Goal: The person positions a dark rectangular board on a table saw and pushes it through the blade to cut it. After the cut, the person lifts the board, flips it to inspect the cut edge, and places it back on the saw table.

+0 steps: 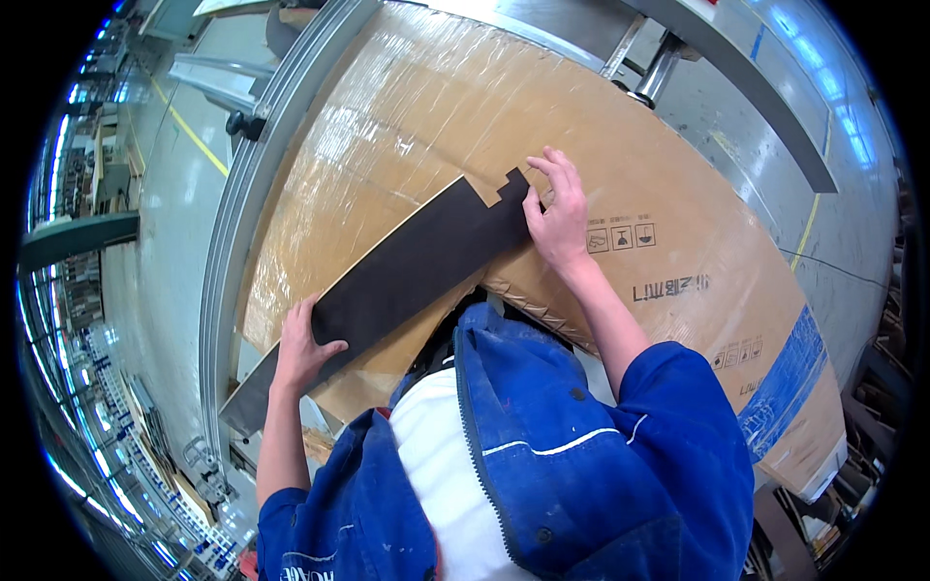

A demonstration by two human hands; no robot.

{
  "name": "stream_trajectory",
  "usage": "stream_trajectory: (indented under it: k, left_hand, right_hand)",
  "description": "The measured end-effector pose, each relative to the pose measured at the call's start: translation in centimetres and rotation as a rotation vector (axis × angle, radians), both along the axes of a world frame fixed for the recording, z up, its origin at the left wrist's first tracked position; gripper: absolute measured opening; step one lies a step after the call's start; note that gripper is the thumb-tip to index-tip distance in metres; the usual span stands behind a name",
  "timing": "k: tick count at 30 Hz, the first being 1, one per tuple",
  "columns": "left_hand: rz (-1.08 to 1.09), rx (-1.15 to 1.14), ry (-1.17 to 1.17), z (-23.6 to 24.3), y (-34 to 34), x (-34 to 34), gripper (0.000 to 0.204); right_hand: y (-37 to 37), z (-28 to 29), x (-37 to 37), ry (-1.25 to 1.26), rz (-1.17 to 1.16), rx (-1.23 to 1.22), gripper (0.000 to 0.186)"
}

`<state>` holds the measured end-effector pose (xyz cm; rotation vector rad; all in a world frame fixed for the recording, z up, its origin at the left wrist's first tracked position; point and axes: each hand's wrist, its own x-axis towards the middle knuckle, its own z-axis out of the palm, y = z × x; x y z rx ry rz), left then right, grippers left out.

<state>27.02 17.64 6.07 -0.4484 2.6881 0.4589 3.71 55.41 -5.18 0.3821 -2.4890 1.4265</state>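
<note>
A long dark board (417, 257) with a stepped notch cut in its far right end lies slantwise over a wrapped cardboard package. My left hand (305, 347) is closed on its lower left part, fingers over the long far edge and thumb stretched across the dark face. Beside the notched end is my right hand (560, 208), its fingers apart and slightly bent. The right thumb rests against the board's end, while the fingertips reach past it. A pale, light-coloured edge shows along the board's far side.
The large brown package (630, 184) is covered in clear film, with a blue band (790, 387) at its right. A metal rail (242, 203) runs along its left side. A curved grey beam (751, 87) and a roller (659, 70) stand at the far right.
</note>
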Motion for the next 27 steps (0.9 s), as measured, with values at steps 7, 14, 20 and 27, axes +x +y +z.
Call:
stream_trajectory:
  k: [7, 14, 20, 27]
  left_hand:
    - [0.017, 0.008, -0.025, 0.1, -0.1, -0.1, 0.1]
    - [0.033, 0.02, -0.096, 0.0, -0.6, -0.6, 0.1]
    - [0.012, 0.012, -0.046, -0.2, -0.7, -0.3, 0.099]
    - [0.008, -0.012, -0.022, 0.1, -0.2, 0.3, 0.101]
  right_hand:
    - [-0.7, 0.1, -0.6, -0.396, -0.067, -0.489, 0.04]
    - [0.4, -1.7, -1.9, -0.77, -0.246, -1.445, 0.049]
    - [0.3, -1.1, -2.1, -0.774, -0.147, -1.264, 0.038]
    - [0.3, -0.5, -3.9, -0.638, 0.288, -0.404, 0.025]
